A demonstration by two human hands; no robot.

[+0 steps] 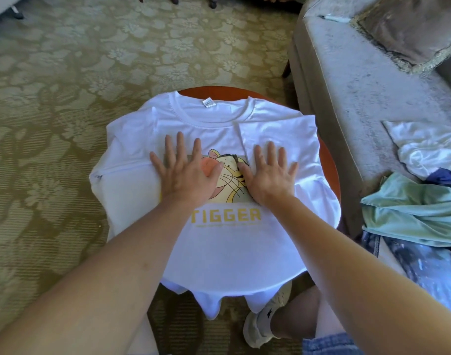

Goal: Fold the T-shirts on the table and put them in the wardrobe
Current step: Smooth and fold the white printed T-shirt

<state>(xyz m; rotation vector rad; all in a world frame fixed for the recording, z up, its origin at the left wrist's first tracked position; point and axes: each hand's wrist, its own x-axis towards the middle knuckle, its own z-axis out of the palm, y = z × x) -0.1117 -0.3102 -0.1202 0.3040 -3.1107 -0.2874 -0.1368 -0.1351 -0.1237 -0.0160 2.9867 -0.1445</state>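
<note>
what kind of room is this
Probably a home living room: a grey sofa with a cushion, floral-patterned carpet, and a small round wooden table under a white Tigger T-shirt.

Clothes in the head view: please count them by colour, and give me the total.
White: 2, the T-shirt on the table and a crumpled white cloth on the sofa.
Mint green: 1, the green cloth on the sofa.
Dark blue: 1, the blue cloth next to it; a blue patch above may be a second piece.
Total: 4
</note>
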